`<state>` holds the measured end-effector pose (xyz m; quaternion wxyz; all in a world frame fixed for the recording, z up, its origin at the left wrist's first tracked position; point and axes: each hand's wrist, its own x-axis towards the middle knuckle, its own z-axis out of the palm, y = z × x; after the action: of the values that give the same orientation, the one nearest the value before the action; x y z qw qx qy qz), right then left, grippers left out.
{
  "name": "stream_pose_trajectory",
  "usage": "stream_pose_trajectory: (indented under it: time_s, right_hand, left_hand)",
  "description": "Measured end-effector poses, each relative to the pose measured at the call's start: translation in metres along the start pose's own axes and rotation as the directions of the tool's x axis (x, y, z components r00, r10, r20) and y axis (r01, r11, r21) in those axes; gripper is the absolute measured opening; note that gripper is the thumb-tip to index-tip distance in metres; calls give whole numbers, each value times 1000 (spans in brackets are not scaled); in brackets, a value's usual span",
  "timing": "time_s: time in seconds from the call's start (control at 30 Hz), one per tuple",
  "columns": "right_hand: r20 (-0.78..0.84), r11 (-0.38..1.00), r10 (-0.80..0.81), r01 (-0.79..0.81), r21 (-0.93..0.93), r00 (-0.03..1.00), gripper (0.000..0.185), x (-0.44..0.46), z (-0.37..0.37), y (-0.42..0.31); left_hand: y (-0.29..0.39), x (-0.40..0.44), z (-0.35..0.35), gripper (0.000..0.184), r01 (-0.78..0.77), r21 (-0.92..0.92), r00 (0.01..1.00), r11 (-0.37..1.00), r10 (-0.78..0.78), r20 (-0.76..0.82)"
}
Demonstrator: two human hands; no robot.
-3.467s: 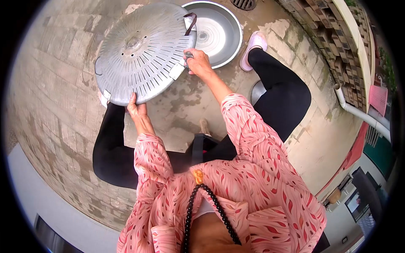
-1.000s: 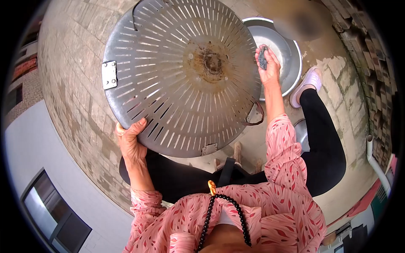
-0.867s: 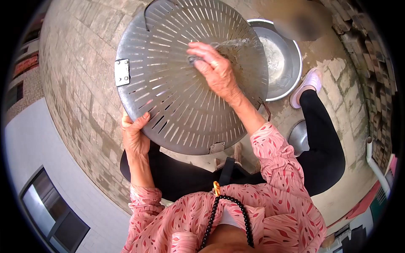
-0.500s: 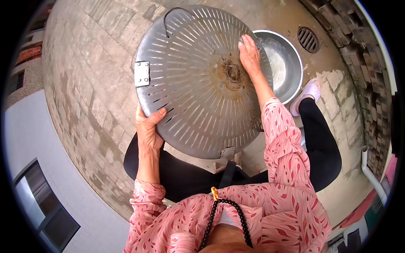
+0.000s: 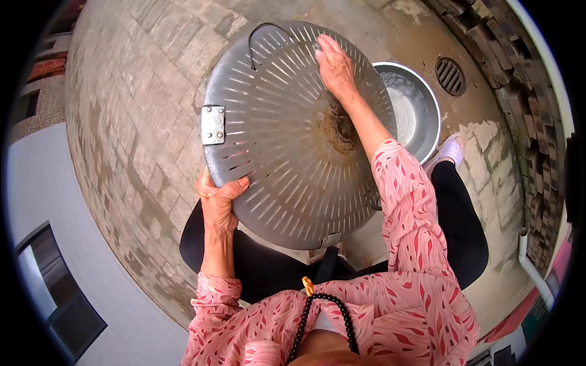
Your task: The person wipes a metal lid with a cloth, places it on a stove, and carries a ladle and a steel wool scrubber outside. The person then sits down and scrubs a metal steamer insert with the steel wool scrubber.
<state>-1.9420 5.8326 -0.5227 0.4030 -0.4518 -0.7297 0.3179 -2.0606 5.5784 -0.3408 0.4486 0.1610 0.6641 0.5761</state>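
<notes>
A large round slotted metal steamer tray [image 5: 274,128] is tilted up in front of me over my lap, with a brown stain at its middle. My left hand [image 5: 218,204] grips the lower left rim, thumb on the near face and fingers behind the edge. Against the upper part of the tray lies my right hand [image 5: 336,68], its fingers together. A small dark grey bit shows at its fingertips, too small to name. Riveted plates sit at the tray's rim, and a thin dark wire loop [image 5: 251,46] hangs at the top.
A metal basin [image 5: 432,116] stands on the ground to the right, partly behind the tray. Beyond it is a round drain grate [image 5: 450,76]. A stacked brick wall [image 5: 519,85] runs along the right side. Paving [image 5: 134,134] spreads to the left, up to a pale wall [image 5: 55,177].
My right hand has slid up and left across the tray, from beside the stain toward the upper rim. The tray sits slightly lower in view. My left hand keeps its grip.
</notes>
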Motion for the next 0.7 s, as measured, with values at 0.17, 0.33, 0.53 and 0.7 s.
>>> stream_pose_trajectory:
  time_s: [0.17, 0.33, 0.53, 0.7]
  right_hand:
    - [50, 861, -474, 451, 234, 879, 32, -4, 18, -128]
    - [-56, 992, -96, 100, 75, 994, 27, 45, 22, 21]
    - [25, 883, -288, 255, 393, 957, 29, 8, 17, -118]
    - [145, 708, -625, 480, 518, 767, 28, -67, -6, -187]
  left_hand:
    - [5, -3, -2, 49, 11, 1, 1000, 1000, -11, -9]
    - [3, -2, -3, 49, -3, -11, 999, 1000, 3, 40]
    - [5, -1, -3, 47, 37, -36, 998, 999, -35, 52]
    - [-3, 2, -8, 47, -5, 19, 998, 1000, 4, 59]
